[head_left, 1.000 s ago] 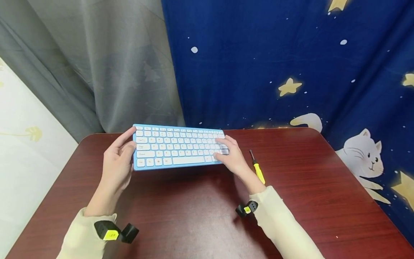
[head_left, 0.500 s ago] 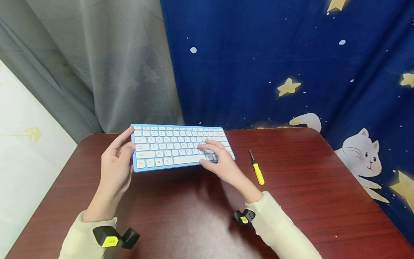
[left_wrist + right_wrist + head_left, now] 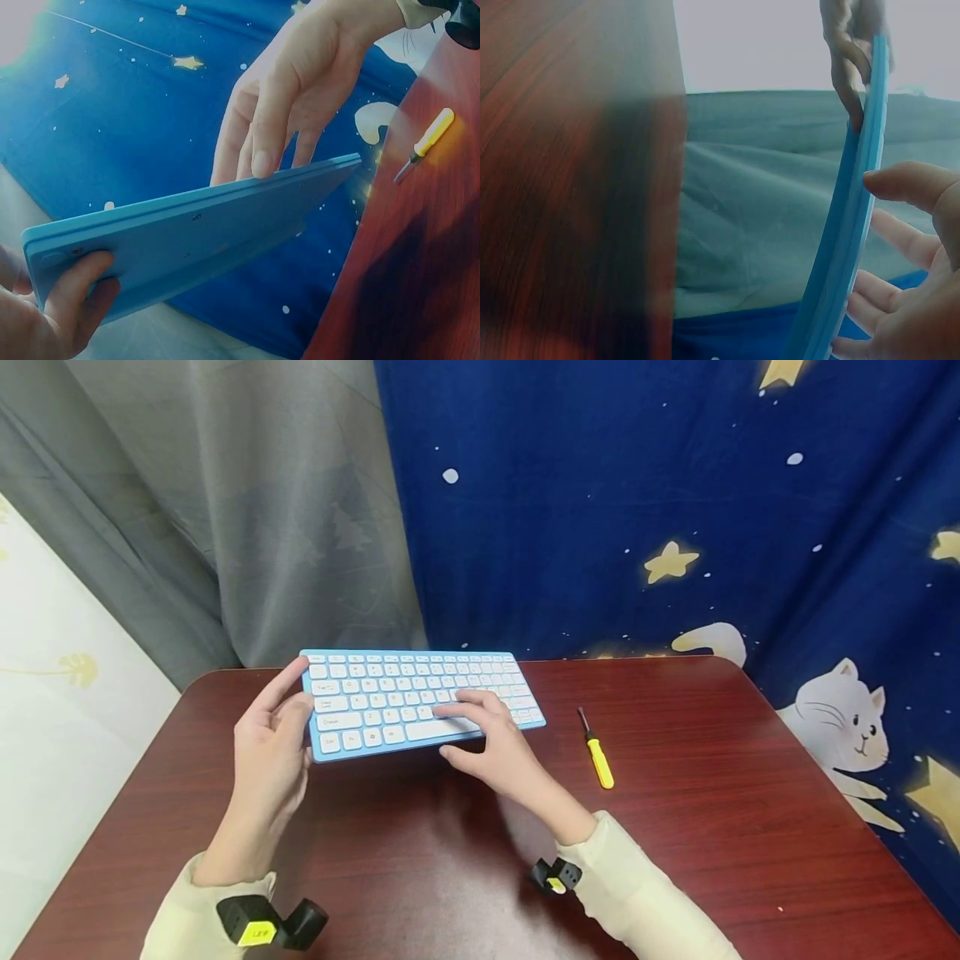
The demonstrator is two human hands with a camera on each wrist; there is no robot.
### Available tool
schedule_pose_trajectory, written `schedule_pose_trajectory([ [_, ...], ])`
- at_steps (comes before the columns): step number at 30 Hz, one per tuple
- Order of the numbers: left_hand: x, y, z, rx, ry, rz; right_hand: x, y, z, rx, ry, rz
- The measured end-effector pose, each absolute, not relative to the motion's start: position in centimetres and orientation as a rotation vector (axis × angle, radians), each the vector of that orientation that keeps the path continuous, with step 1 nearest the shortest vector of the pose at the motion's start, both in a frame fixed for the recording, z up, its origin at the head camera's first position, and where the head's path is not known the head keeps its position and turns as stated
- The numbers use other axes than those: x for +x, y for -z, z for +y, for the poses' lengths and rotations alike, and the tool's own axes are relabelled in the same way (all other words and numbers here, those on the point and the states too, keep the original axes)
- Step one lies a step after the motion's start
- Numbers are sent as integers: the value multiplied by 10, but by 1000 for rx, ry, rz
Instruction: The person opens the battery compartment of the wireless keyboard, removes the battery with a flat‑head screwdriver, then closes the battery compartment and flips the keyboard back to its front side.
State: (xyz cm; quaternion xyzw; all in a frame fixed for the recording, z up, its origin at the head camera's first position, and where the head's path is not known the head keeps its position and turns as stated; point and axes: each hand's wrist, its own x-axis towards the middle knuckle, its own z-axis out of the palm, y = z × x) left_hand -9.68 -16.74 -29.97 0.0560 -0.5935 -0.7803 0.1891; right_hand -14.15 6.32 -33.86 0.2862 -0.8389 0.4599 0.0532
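Note:
A light-blue keyboard (image 3: 382, 700) with white keys is held raised and tilted over the table. My left hand (image 3: 272, 743) grips its left end; in the left wrist view, the fingers (image 3: 79, 289) curl under the blue underside (image 3: 187, 240). Over the lower middle keys lies my right hand (image 3: 498, 743), fingers loosely extended against the key side. The right wrist view has the keyboard edge-on, with the right thumb (image 3: 907, 182) at its near long edge. On the table, right of the keyboard, lies a yellow-handled screwdriver (image 3: 598, 760), its dark shaft pointing away.
The reddish-brown table (image 3: 712, 827) extends around and below the hands. Behind its far edge hang a grey curtain (image 3: 300, 527) and a blue star-patterned curtain (image 3: 540, 543). Each cream sleeve carries a black wrist camera (image 3: 258, 922).
My right hand has slid leftward and toward me, from the keyboard's right end to its lower middle, uncovering the right-side keys. The left hand keeps its grip, with the keyboard shifting slightly left.

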Motion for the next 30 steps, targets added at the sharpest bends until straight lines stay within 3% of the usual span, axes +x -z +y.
schedule_pose_trajectory([
  [21, -101, 293, -154, 117, 2407, -1583, -150, 346, 49, 880, -732, -2368],
  [30, -104, 288, -145, 87, 2418, -1562, -152, 344, 52, 884, -673, -2300],
])
